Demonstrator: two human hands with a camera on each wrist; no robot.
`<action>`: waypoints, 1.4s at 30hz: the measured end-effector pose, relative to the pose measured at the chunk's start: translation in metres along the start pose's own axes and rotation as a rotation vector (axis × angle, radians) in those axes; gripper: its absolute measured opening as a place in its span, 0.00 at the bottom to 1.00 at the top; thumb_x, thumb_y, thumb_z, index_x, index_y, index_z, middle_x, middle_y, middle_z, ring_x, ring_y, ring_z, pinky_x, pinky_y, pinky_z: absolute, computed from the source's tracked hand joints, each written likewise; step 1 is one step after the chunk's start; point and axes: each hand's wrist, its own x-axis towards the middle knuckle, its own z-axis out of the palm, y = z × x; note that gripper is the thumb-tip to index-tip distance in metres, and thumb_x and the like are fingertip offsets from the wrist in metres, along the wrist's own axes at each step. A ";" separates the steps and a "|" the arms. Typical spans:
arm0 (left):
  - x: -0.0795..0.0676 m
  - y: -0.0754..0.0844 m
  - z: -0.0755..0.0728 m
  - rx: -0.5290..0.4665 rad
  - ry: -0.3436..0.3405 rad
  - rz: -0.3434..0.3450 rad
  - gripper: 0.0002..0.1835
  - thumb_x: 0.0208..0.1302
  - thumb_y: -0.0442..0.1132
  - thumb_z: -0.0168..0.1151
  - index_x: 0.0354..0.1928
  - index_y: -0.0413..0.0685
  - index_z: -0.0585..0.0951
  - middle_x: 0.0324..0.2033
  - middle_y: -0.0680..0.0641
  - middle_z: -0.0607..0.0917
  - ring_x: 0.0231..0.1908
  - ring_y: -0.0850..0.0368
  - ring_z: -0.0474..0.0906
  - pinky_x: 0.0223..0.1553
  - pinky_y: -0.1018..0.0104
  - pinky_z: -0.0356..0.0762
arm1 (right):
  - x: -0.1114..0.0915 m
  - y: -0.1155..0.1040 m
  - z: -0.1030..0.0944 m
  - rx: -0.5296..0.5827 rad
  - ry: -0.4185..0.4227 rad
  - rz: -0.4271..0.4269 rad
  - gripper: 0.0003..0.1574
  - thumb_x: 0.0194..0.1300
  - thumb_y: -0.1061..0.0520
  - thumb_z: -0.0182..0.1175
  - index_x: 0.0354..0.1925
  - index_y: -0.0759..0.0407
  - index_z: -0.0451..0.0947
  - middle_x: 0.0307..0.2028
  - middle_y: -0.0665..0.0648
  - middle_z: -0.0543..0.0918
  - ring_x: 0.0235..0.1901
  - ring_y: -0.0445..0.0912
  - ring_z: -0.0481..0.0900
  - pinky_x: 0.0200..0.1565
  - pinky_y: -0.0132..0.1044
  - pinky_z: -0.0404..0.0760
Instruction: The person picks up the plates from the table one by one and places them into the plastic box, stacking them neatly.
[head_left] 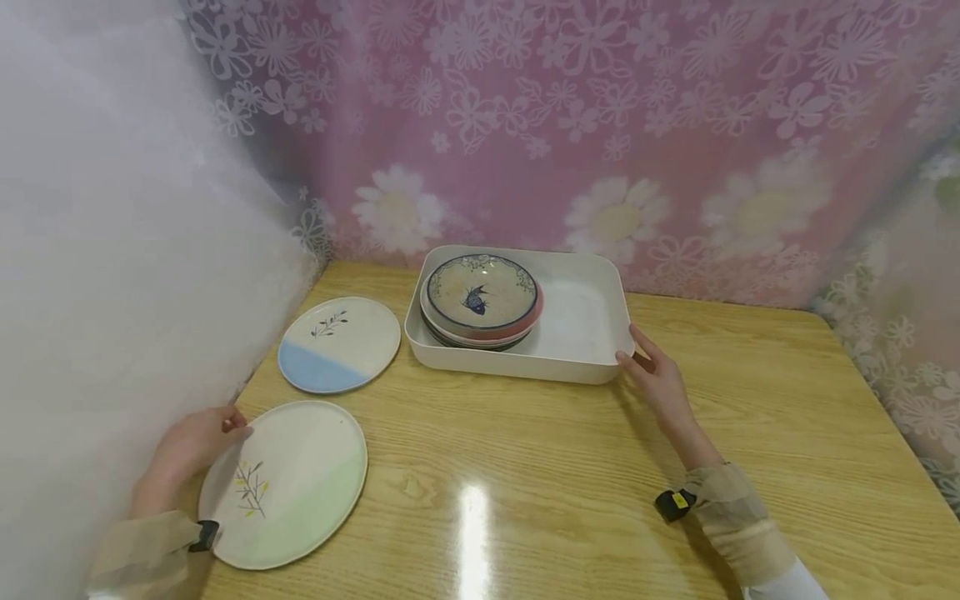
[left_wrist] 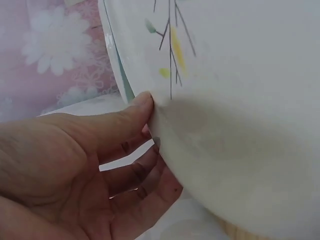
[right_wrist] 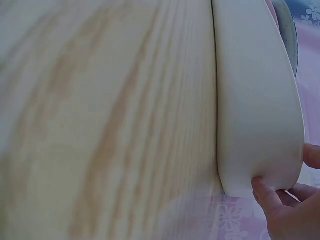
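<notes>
My left hand (head_left: 193, 446) pinches the left rim of a round plate (head_left: 300, 475), white and pale green with a yellow-leafed twig drawn on it. In the left wrist view the thumb (left_wrist: 125, 117) lies on top of that rim and the other fingers are at its underside. My right hand (head_left: 660, 387) holds the near right corner of a white rectangular tray (head_left: 517, 364), thumb at the front wall. Inside the tray's left half, a stack of dishes is topped by a bowl (head_left: 482, 292) with a blue fish drawing.
Behind the green plate lies a white and blue plate (head_left: 337, 346) with a dark twig, left of the tray. All stand on a wooden table (head_left: 540, 467). A flowered pink cloth (head_left: 510, 167) hangs behind it, and a white sheet (head_left: 127, 208) borders the left side.
</notes>
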 end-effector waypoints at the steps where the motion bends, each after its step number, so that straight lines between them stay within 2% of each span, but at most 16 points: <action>1: 0.000 -0.001 0.001 0.002 -0.005 -0.001 0.12 0.71 0.42 0.61 0.38 0.39 0.82 0.34 0.39 0.83 0.34 0.46 0.78 0.35 0.53 0.74 | 0.000 0.000 0.000 0.000 0.000 -0.001 0.44 0.77 0.45 0.55 0.81 0.50 0.47 0.79 0.60 0.50 0.74 0.59 0.59 0.69 0.57 0.66; 4: 0.002 -0.004 0.004 0.007 -0.014 0.002 0.12 0.71 0.42 0.61 0.37 0.38 0.82 0.32 0.40 0.83 0.33 0.47 0.77 0.35 0.52 0.75 | -0.001 0.000 0.000 -0.005 0.000 -0.006 0.44 0.77 0.45 0.55 0.81 0.50 0.48 0.79 0.61 0.51 0.74 0.60 0.60 0.67 0.49 0.70; 8: 0.002 -0.003 0.004 0.008 -0.011 0.011 0.12 0.71 0.40 0.60 0.38 0.36 0.82 0.32 0.39 0.83 0.34 0.45 0.78 0.37 0.49 0.76 | -0.001 0.000 -0.001 -0.005 0.002 -0.005 0.44 0.77 0.45 0.55 0.81 0.50 0.48 0.79 0.61 0.52 0.74 0.59 0.60 0.60 0.29 0.74; 11: -0.001 -0.002 0.005 0.008 -0.013 0.020 0.13 0.71 0.39 0.59 0.39 0.33 0.82 0.32 0.38 0.83 0.34 0.44 0.79 0.37 0.48 0.77 | -0.001 0.000 -0.001 -0.002 0.002 -0.004 0.44 0.77 0.44 0.55 0.81 0.51 0.48 0.79 0.61 0.52 0.74 0.59 0.60 0.56 0.23 0.74; 19: -0.005 0.000 0.012 0.004 0.023 0.054 0.08 0.71 0.37 0.60 0.40 0.37 0.81 0.32 0.40 0.84 0.34 0.46 0.79 0.36 0.50 0.77 | 0.000 0.003 -0.002 -0.019 0.004 -0.013 0.45 0.77 0.44 0.55 0.81 0.53 0.48 0.79 0.60 0.51 0.73 0.60 0.60 0.61 0.29 0.74; 25: -0.007 0.001 0.018 -0.007 0.072 0.056 0.06 0.72 0.36 0.59 0.40 0.39 0.80 0.34 0.39 0.84 0.35 0.46 0.79 0.36 0.50 0.77 | 0.000 0.003 -0.002 -0.023 0.006 -0.013 0.45 0.77 0.44 0.55 0.81 0.52 0.48 0.78 0.62 0.52 0.73 0.60 0.60 0.61 0.29 0.74; 30: -0.010 0.001 0.020 -0.012 0.100 0.058 0.06 0.72 0.36 0.59 0.39 0.40 0.80 0.32 0.41 0.84 0.34 0.46 0.79 0.35 0.52 0.76 | -0.001 0.003 -0.001 -0.017 0.002 -0.009 0.44 0.77 0.44 0.55 0.81 0.52 0.48 0.79 0.62 0.52 0.74 0.61 0.60 0.65 0.39 0.73; 33: -0.012 0.000 0.018 -0.031 0.102 0.061 0.06 0.72 0.37 0.59 0.40 0.41 0.80 0.34 0.38 0.86 0.36 0.41 0.81 0.36 0.49 0.77 | -0.001 0.003 -0.001 -0.011 0.003 -0.015 0.44 0.77 0.44 0.55 0.81 0.52 0.48 0.79 0.61 0.52 0.73 0.61 0.60 0.63 0.33 0.74; 35: -0.014 0.000 0.016 -0.052 0.092 0.066 0.06 0.73 0.37 0.58 0.40 0.41 0.79 0.36 0.35 0.87 0.39 0.38 0.83 0.38 0.47 0.79 | -0.001 0.004 -0.001 -0.005 0.004 -0.022 0.45 0.77 0.44 0.55 0.81 0.53 0.49 0.79 0.61 0.52 0.73 0.61 0.60 0.59 0.27 0.74; 37: -0.015 0.001 0.012 -0.081 0.072 0.065 0.07 0.74 0.36 0.57 0.40 0.39 0.79 0.35 0.36 0.87 0.38 0.41 0.83 0.37 0.49 0.79 | 0.000 0.004 -0.001 0.001 0.005 -0.025 0.45 0.77 0.44 0.55 0.81 0.53 0.49 0.79 0.61 0.52 0.73 0.61 0.61 0.56 0.22 0.74; 42: -0.018 0.001 0.011 -0.228 -0.023 0.078 0.16 0.78 0.35 0.51 0.52 0.24 0.78 0.44 0.32 0.85 0.43 0.50 0.80 0.38 0.63 0.79 | 0.000 0.003 -0.002 0.012 0.001 -0.019 0.44 0.77 0.45 0.55 0.81 0.53 0.49 0.79 0.61 0.52 0.73 0.61 0.60 0.59 0.27 0.74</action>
